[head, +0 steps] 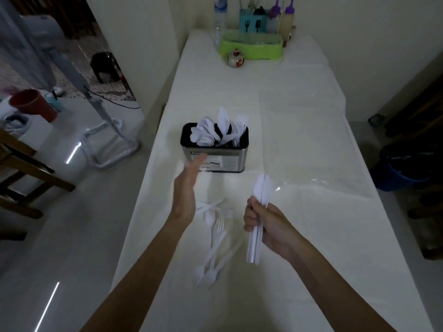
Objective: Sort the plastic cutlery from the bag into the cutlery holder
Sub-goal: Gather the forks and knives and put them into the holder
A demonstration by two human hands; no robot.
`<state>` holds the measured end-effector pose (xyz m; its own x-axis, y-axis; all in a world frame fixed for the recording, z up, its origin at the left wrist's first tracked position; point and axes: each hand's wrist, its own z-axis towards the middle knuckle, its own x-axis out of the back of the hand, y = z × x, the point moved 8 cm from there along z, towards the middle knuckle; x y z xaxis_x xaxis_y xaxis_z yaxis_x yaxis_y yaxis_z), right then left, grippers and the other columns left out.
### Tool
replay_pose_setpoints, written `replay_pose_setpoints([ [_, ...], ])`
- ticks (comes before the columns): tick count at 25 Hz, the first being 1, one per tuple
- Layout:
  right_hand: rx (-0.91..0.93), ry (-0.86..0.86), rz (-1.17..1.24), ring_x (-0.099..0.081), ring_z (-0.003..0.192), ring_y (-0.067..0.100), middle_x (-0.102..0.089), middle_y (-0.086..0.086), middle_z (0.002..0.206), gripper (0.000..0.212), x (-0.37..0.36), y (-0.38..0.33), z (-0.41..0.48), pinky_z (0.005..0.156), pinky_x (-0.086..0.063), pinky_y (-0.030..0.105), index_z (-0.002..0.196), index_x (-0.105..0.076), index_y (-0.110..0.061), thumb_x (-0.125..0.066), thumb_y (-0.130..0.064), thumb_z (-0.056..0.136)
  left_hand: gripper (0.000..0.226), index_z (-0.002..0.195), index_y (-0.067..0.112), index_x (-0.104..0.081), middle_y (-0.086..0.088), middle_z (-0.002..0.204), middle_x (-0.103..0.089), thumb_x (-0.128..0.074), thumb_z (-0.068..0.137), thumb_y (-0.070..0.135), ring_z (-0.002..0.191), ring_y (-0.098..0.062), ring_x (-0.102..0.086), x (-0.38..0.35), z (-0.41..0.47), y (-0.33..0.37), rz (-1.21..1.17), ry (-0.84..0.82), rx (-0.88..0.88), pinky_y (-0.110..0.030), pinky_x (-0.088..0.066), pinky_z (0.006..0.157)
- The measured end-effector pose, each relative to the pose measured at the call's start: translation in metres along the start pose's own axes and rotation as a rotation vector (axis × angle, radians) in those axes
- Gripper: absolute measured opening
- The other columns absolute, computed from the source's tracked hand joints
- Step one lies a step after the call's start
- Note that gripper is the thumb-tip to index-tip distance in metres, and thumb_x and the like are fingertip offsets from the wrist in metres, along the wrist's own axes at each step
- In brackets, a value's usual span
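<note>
A steel cutlery holder (217, 161) with a black rim stands mid-table, with white plastic spoons at its left, knives in the middle and forks at its right. My right hand (265, 226) grips a bundle of white plastic spoons (261, 190), bowls up, to the right of and nearer than the holder. My left hand (188, 188) hovers flat with straight fingers just in front of the holder's left side, holding nothing. Loose white forks and spoons (214, 238) lie on the cloth between my hands. The clear plastic bag (311, 149) lies flat to the right of the holder.
A white cloth (299, 271) covers the long table. At the far end stand a green tray (250, 45), a teal utensil caddy (251, 21), bottles and a small jar (236, 58). A wooden chair (19, 168) and a red bucket (33, 104) are on the left floor.
</note>
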<state>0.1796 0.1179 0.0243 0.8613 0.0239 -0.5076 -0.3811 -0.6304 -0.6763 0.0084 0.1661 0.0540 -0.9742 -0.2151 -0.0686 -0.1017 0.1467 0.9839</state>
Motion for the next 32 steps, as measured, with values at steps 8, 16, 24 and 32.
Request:
replay_pose_setpoints([
  [8, 0.551, 0.166, -0.133, -0.046, 0.057, 0.010, -0.043, -0.004, 0.061, 0.026, -0.053, -0.156, 0.088, 0.062, -0.041, 0.025, 0.076, -0.040, -0.017, -0.038, -0.023, 0.101, 0.048, 0.147, 0.016, -0.029, 0.007, 0.153, -0.027, -0.019, 0.103, 0.034, 0.141, -0.005, -0.022, 0.045, 0.098, 0.005, 0.020, 0.227, -0.032, -0.017, -0.016, 0.109],
  [16, 0.800, 0.192, -0.376, -0.060, 0.089, 0.011, -0.063, 0.009, 0.089, 0.015, -0.072, -0.154, 0.118, 0.081, -0.047, 0.015, 0.088, -0.056, -0.014, -0.046, -0.017, 0.098, 0.039, 0.138, 0.005, -0.043, -0.007, 0.136, -0.051, -0.029, 0.103, 0.015, 0.122, -0.015, -0.049, 0.037, 0.128, -0.019, -0.015, 0.199, -0.039, -0.009, -0.041, 0.094],
  [24, 0.777, 0.200, -0.755, -0.061, 0.082, 0.015, -0.065, 0.003, 0.089, 0.019, -0.080, -0.154, 0.118, 0.070, -0.046, 0.020, 0.092, -0.055, -0.014, -0.071, -0.010, 0.080, 0.039, 0.137, 0.006, -0.044, -0.009, 0.138, -0.052, -0.030, 0.103, 0.018, 0.126, -0.018, -0.049, 0.037, 0.127, -0.024, -0.041, 0.228, -0.055, -0.019, -0.039, 0.102],
  [32, 1.038, 0.089, -1.011, -0.048, 0.119, 0.001, -0.041, -0.002, 0.139, 0.059, -0.082, -0.148, 0.087, 0.090, -0.041, 0.009, 0.140, -0.024, -0.032, -0.049, -0.004, 0.094, 0.040, 0.138, 0.009, -0.044, -0.005, 0.137, -0.052, -0.028, 0.102, 0.018, 0.125, -0.015, -0.049, 0.037, 0.126, -0.024, -0.011, 0.215, -0.054, -0.019, -0.037, 0.101],
])
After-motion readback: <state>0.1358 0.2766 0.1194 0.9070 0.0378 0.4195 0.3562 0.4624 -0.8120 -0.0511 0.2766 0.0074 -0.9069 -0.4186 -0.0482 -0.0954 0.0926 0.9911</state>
